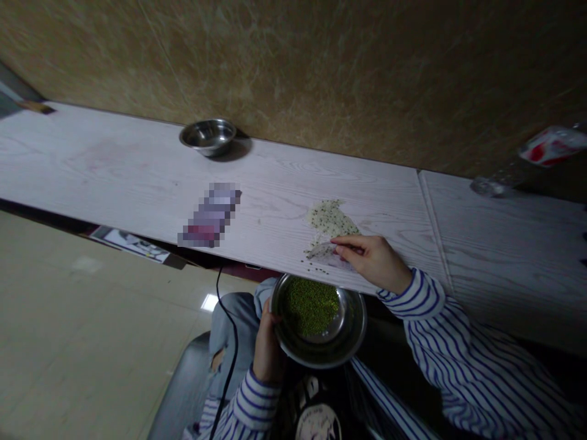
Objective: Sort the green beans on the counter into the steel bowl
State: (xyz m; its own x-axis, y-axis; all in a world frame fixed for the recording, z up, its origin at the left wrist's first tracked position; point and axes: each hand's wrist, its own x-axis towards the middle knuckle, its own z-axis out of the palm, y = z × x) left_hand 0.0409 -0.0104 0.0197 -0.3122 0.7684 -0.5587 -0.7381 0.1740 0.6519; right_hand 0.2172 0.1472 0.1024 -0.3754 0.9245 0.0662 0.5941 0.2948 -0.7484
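Note:
My left hand (268, 342) grips the left rim of a steel bowl (353, 327) below the table's front edge. Green beans (309, 305), like mung beans, lie in it, mostly toward its left side. Above the table, the fingers of my right hand (373, 260) are pinched on a thin, see-through plastic piece (323, 250); its exact kind is unclear. Just beyond these fingers is a patch of pale grains (332, 217) mixed with dark and green bits. A few loose beans (316, 269) are scattered between the plastic piece and the front edge.
A small steel bowl (208, 137) stands near the wall. A blurred-out phone-like object (211, 215) lies to the left on the pale wooden table (114, 165). At the right, a clear bottle (532, 156) lies on its side. A black cable (235, 336) hangs over my leg.

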